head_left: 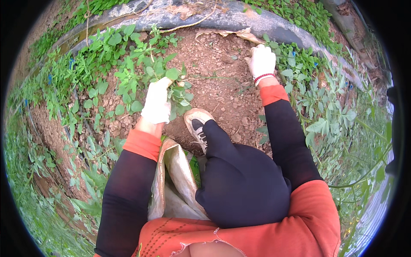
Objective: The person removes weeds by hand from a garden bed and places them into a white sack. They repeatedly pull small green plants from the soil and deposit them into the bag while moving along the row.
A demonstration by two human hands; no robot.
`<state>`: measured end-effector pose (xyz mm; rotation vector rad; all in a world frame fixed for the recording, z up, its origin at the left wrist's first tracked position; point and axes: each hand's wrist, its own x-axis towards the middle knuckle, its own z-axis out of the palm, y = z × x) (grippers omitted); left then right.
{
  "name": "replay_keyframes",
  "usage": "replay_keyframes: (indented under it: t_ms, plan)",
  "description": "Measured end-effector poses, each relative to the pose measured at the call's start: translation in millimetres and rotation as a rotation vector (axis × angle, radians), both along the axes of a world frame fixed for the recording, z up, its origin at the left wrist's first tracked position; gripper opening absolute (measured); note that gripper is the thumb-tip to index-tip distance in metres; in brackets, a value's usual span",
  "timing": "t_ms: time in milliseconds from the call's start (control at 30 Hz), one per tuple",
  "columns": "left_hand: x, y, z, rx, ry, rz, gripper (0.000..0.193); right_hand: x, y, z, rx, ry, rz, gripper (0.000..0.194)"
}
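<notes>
My left hand [157, 100], in a white glove, is closed around a bunch of leafy green plants [181, 96] that stick out to the right of the fingers. My right hand [262, 61], also gloved in white with a red beaded bracelet at the wrist, is at the right edge of the bare soil, beside low green plants [298, 56]. Its fingers are curled at the stems; whether they grip anything is hidden. Below my left hand an open woven plastic sack [176, 160] stands against my leg.
Grey-black plastic sheeting [224, 16] with a string [192, 25] crosses the top. Leafy plants [106, 48] and thin irrigation tubing [78, 106] lie at left. Tomato-like plants [324, 125] grow at right. My shoe [197, 123] rests on crumbly soil [221, 86].
</notes>
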<state>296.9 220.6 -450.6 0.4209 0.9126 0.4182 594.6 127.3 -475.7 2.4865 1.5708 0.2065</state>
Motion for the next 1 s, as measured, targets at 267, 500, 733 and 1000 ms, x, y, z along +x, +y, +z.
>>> replay_keyframes:
  t_ms: [267,500,733,1000]
  plan:
    - [-3.8,-4.0,-6.2,-0.020,-0.013,-0.018,0.023,10.6,-2.6,-31.7,-0.025,-0.064,0.013,0.015]
    - [-4.2,-5.8,-9.4,-0.042,0.009,-0.006,0.023,14.4,-2.0,-27.2,0.099,-0.095,-0.085,0.013]
    - [-4.0,-4.9,-6.1,-0.003,0.006,-0.036,0.024,3.2,7.2,-3.3,0.304,0.172,-0.008,0.014]
    - [-4.8,-6.4,-4.4,-0.002,0.051,-0.044,0.024,-3.2,27.4,-39.5,0.145,0.220,0.045,0.009]
